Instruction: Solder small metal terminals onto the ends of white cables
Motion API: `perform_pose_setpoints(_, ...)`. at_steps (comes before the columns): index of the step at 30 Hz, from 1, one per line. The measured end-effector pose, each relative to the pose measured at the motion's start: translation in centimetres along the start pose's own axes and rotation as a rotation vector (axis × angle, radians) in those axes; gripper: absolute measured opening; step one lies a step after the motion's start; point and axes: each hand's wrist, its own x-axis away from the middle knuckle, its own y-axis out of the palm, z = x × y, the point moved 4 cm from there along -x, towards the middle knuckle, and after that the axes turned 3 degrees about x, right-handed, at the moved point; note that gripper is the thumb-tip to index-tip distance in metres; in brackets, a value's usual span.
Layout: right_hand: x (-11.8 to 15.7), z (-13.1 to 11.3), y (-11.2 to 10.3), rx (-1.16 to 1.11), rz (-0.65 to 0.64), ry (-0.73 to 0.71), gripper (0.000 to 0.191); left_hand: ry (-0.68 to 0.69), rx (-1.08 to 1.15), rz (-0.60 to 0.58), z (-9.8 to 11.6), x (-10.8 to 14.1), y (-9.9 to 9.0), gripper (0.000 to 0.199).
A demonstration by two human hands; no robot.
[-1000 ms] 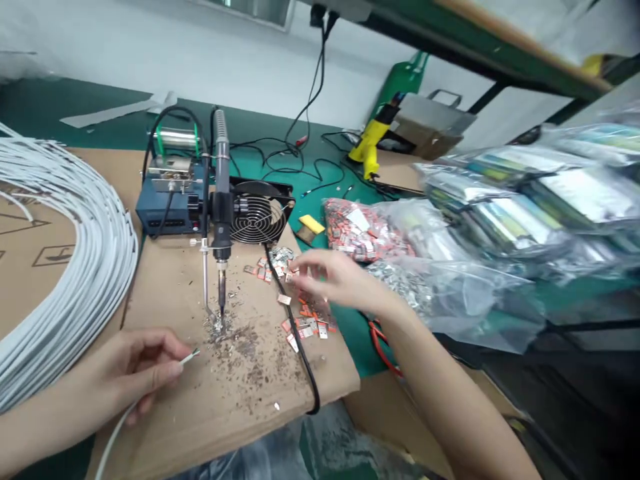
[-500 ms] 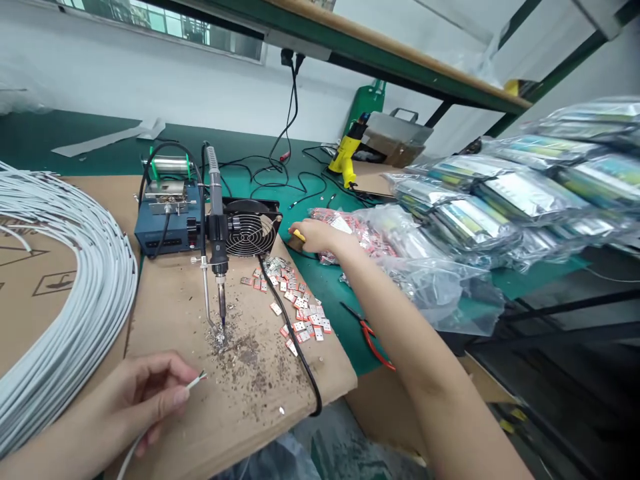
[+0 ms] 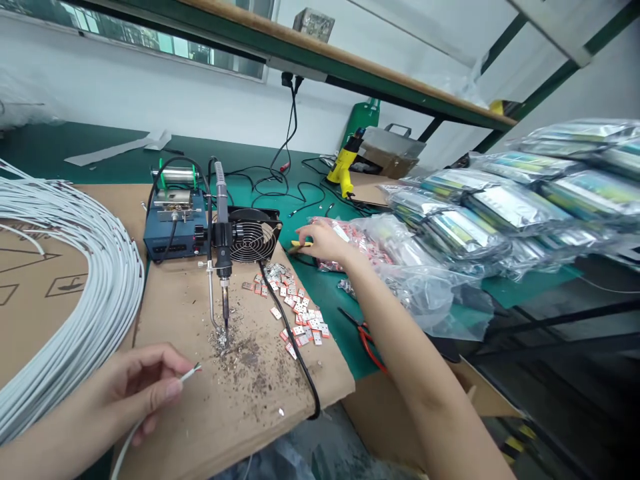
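My left hand [image 3: 135, 393] is closed at the left front, pinching a white cable [image 3: 187, 375] between thumb and fingertips. Its tip is stripped, with thin coloured wires showing. My right hand [image 3: 323, 241] is stretched out to the far right of the work board, fingers apart, just over a small yellow-handled tool [image 3: 301, 245] on the green table; its kind is hard to make out. A soldering iron [image 3: 223, 247] points down in its stand above the board [image 3: 175, 320]. Small metal-and-red connector pieces [image 3: 300, 313] lie scattered right of it.
A coil of white cables [image 3: 120, 293] lies on the left. Behind the iron are a blue solder station [image 3: 175, 237] and a fan [image 3: 253, 240]. Red-handled pliers [image 3: 370, 347], bagged red parts [image 3: 365, 243], a yellow heat gun [image 3: 343, 167] and stacked plastic packs [image 3: 520, 200] are to the right.
My right hand has lifted slightly and its fingers have spread, leaving more of the yellow-handled tool showing. My left hand still holds the cable. The view has tilted a little upward.
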Motion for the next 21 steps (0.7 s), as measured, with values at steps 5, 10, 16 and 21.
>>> perform_pose_setpoints(5, 2.5, -1.5, -1.7, -0.293, 0.247, 0.114, 0.018, 0.015, -0.078, -0.089, 0.1, -0.5, -1.2, 0.038)
perform_pose_setpoints(10, 8.1, -9.2, -2.2, -0.475, 0.343, 0.077, 0.015, 0.088, -0.135, -0.157, 1.2, 0.0, -2.0, 0.028)
perform_pose_setpoints(16, 12.3, -18.9, -1.8, -0.358, 0.442, -0.226, 0.008, 0.161, -0.129, -0.115, 2.1, 0.4, -2.1, 0.02)
perform_pose_setpoints(21, 11.5, -20.5, -1.5, -0.118, 0.416, -0.264, 0.007, 0.134, -0.075, -0.118, 1.5, 0.5, -2.3, 0.021)
